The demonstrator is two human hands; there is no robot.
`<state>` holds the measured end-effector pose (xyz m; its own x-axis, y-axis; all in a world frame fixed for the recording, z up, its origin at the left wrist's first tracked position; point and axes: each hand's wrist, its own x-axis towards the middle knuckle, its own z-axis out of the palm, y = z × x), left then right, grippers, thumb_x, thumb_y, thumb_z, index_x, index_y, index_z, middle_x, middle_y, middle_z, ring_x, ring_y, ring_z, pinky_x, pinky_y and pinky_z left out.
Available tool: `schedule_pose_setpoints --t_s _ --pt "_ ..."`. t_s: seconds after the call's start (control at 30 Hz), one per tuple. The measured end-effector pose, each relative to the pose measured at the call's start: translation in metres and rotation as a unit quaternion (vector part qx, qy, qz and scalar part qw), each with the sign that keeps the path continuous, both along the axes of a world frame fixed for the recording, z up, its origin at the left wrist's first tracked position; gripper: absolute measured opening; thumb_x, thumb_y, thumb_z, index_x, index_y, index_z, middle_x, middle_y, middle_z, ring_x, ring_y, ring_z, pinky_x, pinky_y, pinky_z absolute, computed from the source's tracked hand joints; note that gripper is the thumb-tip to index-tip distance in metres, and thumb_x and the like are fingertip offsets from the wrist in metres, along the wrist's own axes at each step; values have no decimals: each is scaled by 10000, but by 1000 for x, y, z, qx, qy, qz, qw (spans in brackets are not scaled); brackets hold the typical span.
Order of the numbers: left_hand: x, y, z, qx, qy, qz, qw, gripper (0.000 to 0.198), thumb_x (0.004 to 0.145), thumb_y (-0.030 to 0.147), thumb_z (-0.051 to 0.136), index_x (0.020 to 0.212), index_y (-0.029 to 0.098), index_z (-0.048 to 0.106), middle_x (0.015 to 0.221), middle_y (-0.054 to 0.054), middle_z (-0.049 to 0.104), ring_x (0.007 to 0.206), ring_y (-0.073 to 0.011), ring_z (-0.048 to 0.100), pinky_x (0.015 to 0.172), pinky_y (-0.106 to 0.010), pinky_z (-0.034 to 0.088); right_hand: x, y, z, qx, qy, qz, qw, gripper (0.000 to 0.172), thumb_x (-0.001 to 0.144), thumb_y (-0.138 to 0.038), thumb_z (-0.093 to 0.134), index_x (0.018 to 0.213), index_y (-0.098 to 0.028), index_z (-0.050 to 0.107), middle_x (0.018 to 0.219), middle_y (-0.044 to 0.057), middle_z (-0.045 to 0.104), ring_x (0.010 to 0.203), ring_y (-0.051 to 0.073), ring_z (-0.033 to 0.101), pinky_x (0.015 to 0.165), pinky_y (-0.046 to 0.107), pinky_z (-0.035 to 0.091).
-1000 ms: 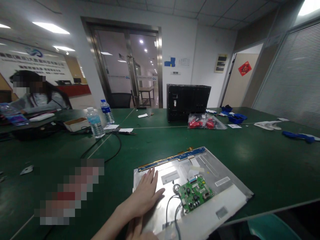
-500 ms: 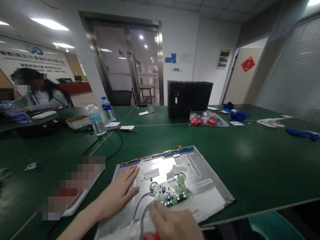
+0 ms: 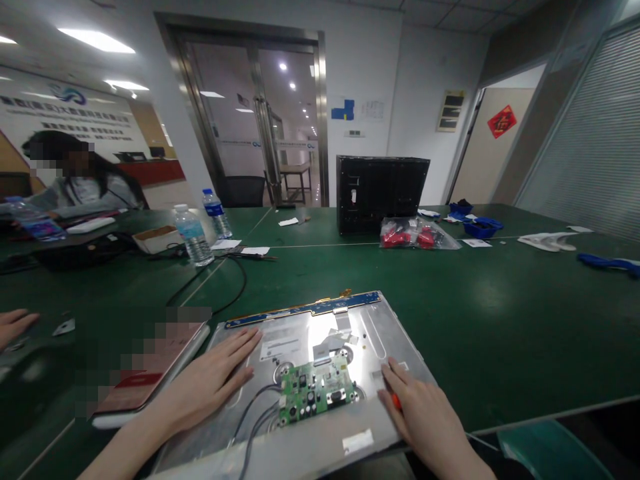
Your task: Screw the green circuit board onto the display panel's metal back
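A metal display panel (image 3: 370,347) lies on the green table, with a blue circuit strip (image 3: 320,307) along its far edge. On its middle sits a green circuit board (image 3: 315,390) with dark cables at its left. My left hand (image 3: 215,373) rests flat on the panel's left part, fingers stretched out and holding nothing. Over the panel's right edge, my right hand (image 3: 417,413) is closed round something with an orange-red part (image 3: 396,401); most of it is hidden under the fingers.
Left of the panel lies a phone-like slab (image 3: 155,373), partly blurred. Two water bottles (image 3: 193,237) and a black cable stand beyond. A black box-shaped device (image 3: 383,193) and a bag with red items (image 3: 420,235) are further back. Another person's hand (image 3: 15,327) shows at the left edge.
My right hand has moved right, from the board's near edge to the panel's right side. The panel has shifted slightly left, my left hand with it. Another person's hand has appeared at the left.
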<state>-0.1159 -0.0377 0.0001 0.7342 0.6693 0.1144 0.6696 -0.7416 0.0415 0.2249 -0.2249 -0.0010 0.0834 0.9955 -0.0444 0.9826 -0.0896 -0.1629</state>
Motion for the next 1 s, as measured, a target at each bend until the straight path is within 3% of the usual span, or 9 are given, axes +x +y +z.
schedule_pose_setpoints --t_s 0.33,0.5,0.73,1.0 --pt "22 -5 8 3 -12 28 1000 455 919 370 374 1235 148 616 1285 -140 627 1159 -289 598 1015 -456 449 -4 0 -7 16 -14 -2 1000 403 961 -264 375 1302 -187 576 1399 134 522 865 247 724 728 339 552" --pt "35 -11 13 -62 -73 -24 995 397 904 281 414 1262 201 565 1230 -106 641 1105 -259 607 940 -393 494 -2 13 1 31 42 50 997 368 924 -207 445 1251 -263 604 1279 69 641 927 221 701 769 289 512" --pt "55 -15 26 -155 -91 -88 980 290 887 186 418 1023 216 673 1022 -78 675 927 -220 637 828 -329 521 -8 35 15 19 99 123 987 235 897 -204 507 1058 -256 671 1098 37 676 916 201 670 726 253 436" --pt "58 -6 15 -163 -111 -85 977 265 860 141 403 805 193 657 839 -48 669 788 -190 626 734 -287 488 -11 49 13 1 61 159 985 198 839 -119 509 932 -212 657 996 36 683 836 185 650 636 249 366"
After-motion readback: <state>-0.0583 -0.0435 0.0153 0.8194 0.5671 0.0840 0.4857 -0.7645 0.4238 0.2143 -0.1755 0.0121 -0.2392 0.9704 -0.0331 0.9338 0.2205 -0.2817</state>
